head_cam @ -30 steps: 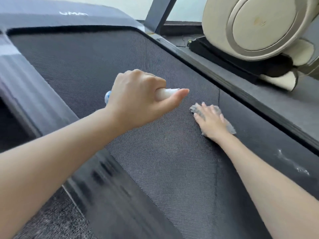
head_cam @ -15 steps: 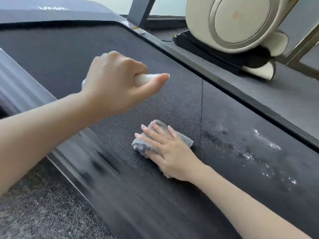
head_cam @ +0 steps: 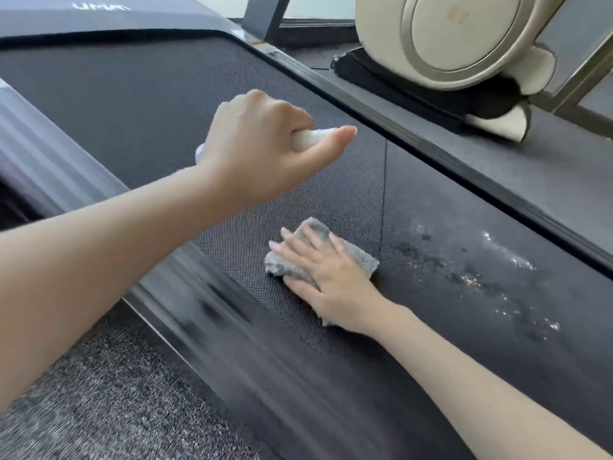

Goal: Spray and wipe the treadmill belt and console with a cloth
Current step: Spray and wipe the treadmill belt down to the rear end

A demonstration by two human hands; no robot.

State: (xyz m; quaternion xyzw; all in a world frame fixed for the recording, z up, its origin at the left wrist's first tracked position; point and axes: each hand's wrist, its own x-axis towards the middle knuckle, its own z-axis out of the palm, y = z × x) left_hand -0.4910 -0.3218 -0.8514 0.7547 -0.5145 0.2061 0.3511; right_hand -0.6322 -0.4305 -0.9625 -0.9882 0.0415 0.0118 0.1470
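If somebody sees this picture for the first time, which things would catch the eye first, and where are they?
Most striking is the left hand in the centre, gripping a white spray bottle above the dark treadmill belt. Just below it, the right hand presses flat on a grey cloth on the belt. To the right of the cloth, a patch of wet droplets glistens on the belt.

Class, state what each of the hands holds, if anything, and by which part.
Left hand grips a white spray bottle round its middle. Right hand holds nothing: straight fingers press a grey fluffy cloth on the black treadmill belt.
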